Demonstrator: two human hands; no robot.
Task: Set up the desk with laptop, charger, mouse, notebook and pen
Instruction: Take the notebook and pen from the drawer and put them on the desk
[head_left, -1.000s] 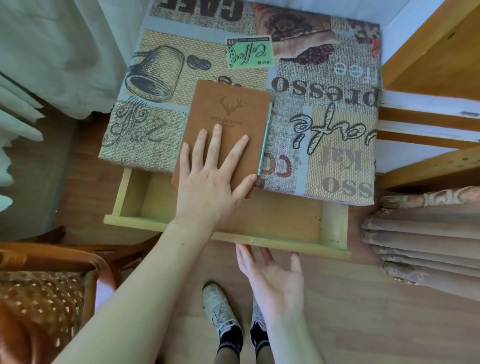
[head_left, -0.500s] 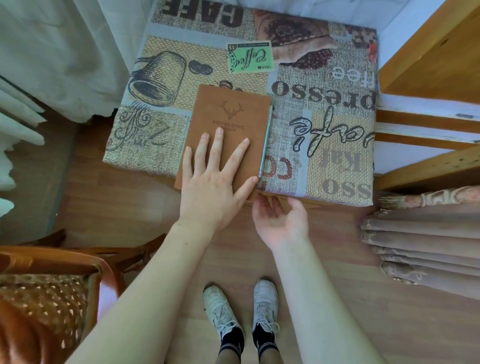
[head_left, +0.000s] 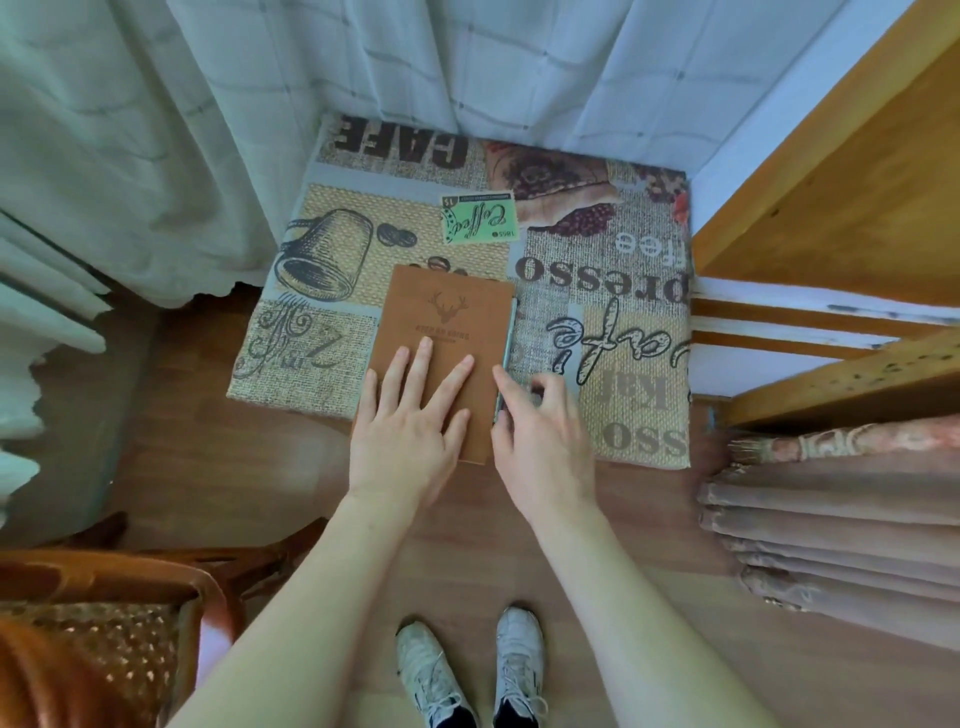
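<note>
A brown notebook (head_left: 447, 317) with a deer emblem lies on the small desk (head_left: 623, 291), which is covered by a coffee-print cloth; its near end overhangs the front edge. A thin teal pen (head_left: 510, 332) lies along the notebook's right edge. My left hand (head_left: 410, 421) rests flat on the notebook's lower half, fingers spread. My right hand (head_left: 545, 441) is at the pen's near end, thumb on the notebook's edge and fingers curled just right of the pen, with a gap between them. No laptop, charger or mouse is in view.
White curtains (head_left: 156, 130) hang behind and to the left of the desk. A wooden shelf unit (head_left: 857, 208) stands at the right, with folded fabric (head_left: 841, 519) below it. A wooden chair (head_left: 104, 613) with a patterned seat is at the lower left. My shoes (head_left: 467, 665) stand on the wood floor.
The open drawer under the desk has been pushed shut by my right hand, which then rose to the pen beside the notebook. My left hand stayed flat on the notebook.
</note>
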